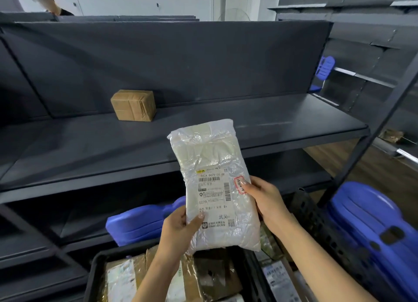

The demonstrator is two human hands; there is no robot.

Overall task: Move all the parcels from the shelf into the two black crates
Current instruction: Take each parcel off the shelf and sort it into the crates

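Progress check: nearly there, one more to go

White plastic-wrapped parcel with a printed shipping label is held up in front of the dark grey metal shelf. Here the left hand grips its lower left edge, thumb on the front, and the right hand grips the right edge, thumb on a red-marked sticker. So it's off the shelf but not in a crate yet.

Below it, the black plastic crate on the left has a bunch of brown taped parcels in it. The second black perforated crate beside it holds some too, though only part of it shows.

Left to do, I'd say: drop this bag in, then fetch the small brown taped cardboard box sitting alone near the back of the top board. Lower shelf levels are too dark to tell if anything's hiding there
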